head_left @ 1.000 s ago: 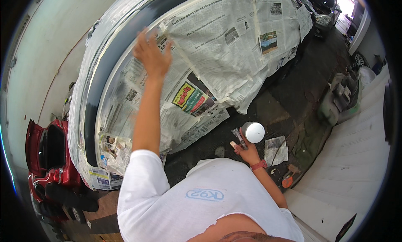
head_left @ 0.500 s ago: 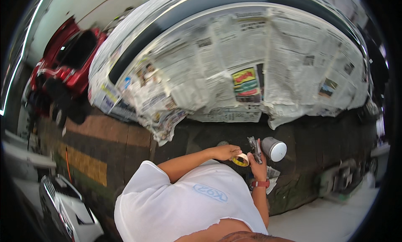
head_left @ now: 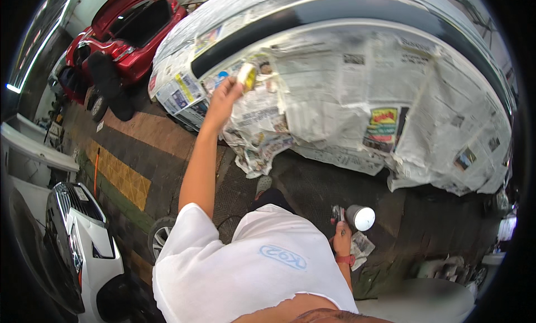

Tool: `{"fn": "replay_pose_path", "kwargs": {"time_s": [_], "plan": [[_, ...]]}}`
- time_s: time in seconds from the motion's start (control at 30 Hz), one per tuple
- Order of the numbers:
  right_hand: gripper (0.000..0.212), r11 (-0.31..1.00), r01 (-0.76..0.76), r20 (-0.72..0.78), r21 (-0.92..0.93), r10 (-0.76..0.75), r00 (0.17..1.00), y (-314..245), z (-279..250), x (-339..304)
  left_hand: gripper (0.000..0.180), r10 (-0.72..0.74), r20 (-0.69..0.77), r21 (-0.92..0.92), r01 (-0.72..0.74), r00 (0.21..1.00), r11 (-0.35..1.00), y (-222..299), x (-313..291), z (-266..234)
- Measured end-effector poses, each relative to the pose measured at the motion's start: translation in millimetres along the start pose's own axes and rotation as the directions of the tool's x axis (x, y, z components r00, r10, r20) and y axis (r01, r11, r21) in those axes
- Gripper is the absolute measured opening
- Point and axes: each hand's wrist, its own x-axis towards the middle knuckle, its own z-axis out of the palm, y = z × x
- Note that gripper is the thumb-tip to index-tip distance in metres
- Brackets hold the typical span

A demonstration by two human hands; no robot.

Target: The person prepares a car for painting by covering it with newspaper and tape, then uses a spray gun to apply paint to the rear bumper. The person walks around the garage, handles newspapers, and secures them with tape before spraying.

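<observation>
My left hand (head_left: 222, 102) reaches forward, its fingers closed on a roll of masking tape (head_left: 247, 77) with a yellow inside. The roll is in front of the newspaper (head_left: 329, 82) that covers the side of a car; I cannot tell whether it touches the paper. Low on the right, my right hand (head_left: 341, 240) grips a metal spray gun (head_left: 338, 213). A grey cup with a white lid (head_left: 363, 218) sits on the gun. Most of the gun's handle is hidden in the fingers.
A dark glossy strip (head_left: 251, 35) of the car shows above the newspaper. A red car (head_left: 131, 60) with its boot up stands far left. Nearer left are a white car bumper (head_left: 92, 250) and a wheel (head_left: 162, 237). A paper scrap (head_left: 363, 249) lies beside my right wrist.
My left hand has swung forward and left with the tape roll, from beside the spray gun to the newspaper. My right hand still holds the gun, slightly lower in view. The view has turned.
</observation>
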Motion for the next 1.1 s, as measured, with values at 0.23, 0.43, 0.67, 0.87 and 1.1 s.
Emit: {"fn": "replay_pose_path", "kwargs": {"time_s": [0.23, 0.43, 0.67, 0.87, 1.1], "plan": [[0.060, 0.931, -0.318, 0.023, 0.178, 0.319, 0.947, 5, 92, 23, 0.020, 0.204, -0.527, 0.482, 0.093, 0.825, 0.871, -83, 180, -192], [0.073, 0.832, -0.550, -0.118, 0.071, 0.554, 0.824, -8, 148, 37, 0.021, 0.336, -0.547, 0.744, 0.261, 0.766, 0.616, -192, 285, -318], [0.071, 0.836, -0.533, -0.256, 0.129, 0.547, 0.797, -20, 183, 51, 0.021, 0.200, -0.505, 0.685, 0.249, 0.839, 0.684, -266, 360, -364], [0.091, 0.760, -0.643, -0.371, -0.093, 0.573, 0.731, -116, 240, 64, 0.049, 0.018, -0.473, 0.601, 0.307, 0.881, 0.738, -240, 368, -338], [0.093, 0.780, -0.606, -0.394, -0.157, 0.513, 0.763, -115, 234, 87, 0.074, 0.315, -0.611, 0.544, 0.095, 0.726, 0.834, -198, 314, -320]]}}
